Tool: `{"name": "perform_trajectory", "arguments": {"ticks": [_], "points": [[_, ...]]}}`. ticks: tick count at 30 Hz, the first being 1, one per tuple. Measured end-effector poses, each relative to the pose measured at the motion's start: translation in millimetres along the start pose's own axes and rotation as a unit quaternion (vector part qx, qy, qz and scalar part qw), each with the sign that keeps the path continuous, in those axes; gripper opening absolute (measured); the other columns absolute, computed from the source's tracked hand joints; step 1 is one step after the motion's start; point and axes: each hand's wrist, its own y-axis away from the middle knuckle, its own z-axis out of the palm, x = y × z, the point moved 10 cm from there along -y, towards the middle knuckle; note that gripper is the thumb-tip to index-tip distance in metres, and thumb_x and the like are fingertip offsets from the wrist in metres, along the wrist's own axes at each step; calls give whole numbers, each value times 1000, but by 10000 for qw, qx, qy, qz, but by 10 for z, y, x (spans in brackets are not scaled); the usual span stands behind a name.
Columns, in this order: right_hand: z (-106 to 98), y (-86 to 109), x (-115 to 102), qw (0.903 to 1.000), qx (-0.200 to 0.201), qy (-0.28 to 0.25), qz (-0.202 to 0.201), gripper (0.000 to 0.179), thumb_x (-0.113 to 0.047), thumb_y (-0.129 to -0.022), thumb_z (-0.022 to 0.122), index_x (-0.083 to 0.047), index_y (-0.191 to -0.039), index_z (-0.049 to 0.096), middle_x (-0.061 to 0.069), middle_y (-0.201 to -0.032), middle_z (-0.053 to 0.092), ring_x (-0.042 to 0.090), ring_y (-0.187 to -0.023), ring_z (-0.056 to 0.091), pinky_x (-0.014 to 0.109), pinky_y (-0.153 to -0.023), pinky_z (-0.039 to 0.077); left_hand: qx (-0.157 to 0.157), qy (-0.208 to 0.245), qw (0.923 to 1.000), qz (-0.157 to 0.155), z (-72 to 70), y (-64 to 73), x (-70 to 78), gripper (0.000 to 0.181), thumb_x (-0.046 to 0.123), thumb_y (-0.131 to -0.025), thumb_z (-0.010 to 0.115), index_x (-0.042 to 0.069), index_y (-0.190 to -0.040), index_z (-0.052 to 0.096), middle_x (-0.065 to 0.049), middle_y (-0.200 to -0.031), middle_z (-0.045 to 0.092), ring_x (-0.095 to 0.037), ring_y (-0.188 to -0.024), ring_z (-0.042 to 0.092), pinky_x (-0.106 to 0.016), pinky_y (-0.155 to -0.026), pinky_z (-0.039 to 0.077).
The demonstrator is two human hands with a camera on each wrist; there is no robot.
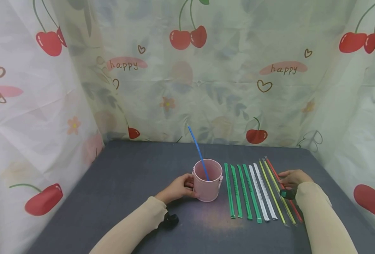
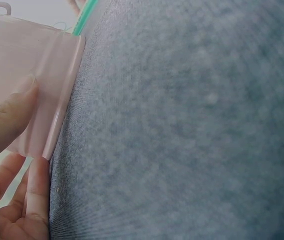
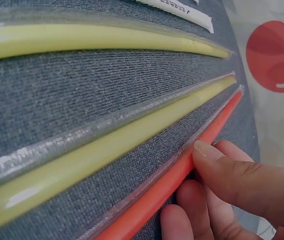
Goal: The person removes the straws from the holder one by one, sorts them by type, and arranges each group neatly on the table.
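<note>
A pink bucket [image 1: 207, 190] stands upright on the dark table, with a blue straw [image 1: 196, 143] leaning in it. My left hand [image 1: 180, 187] holds the bucket's left side, thumb and fingers around its lower part. At the right end of a row of straws, my right hand [image 1: 293, 179] pinches a red straw [image 3: 156, 195] in a clear wrapper between thumb and fingers. Just left of it lie two yellow straws [image 3: 117, 150] in clear wrappers. The lower part of the blue straw is hidden inside the bucket.
Between bucket and yellow straws lie two white paper-wrapped straws [image 1: 260, 192] and several green-wrapped straws [image 1: 240, 190], side by side. A cherry-print curtain [image 1: 219, 88] encloses the dark tabletop [image 1: 143, 165] at the back and both sides.
</note>
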Motion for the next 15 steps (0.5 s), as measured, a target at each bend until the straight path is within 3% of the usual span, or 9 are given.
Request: {"name": "perform_trajectory", "arguments": {"ticks": [11,15], "points": [[7,22,-1,9998,-71,-185,-43,50,-7,-88,69,10,-132,50,17,-107,68,10,-80,64,36,-78,57,58,-8,9999,-124,-3,1,3,61,2,-74,81,-5,-127,50,-16,-115,62,-19,-101,60,-33,-90,54],[16,22,-1,9997,-121,-208,-34,52,-7,-89,68,10,-134,48,13,-102,69,9,-79,63,37,-79,56,47,21,10000,-49,3,-1,6,62,0,-73,80,-7,-127,49,-18,-115,61,-20,-101,61,-33,-90,55]]}}
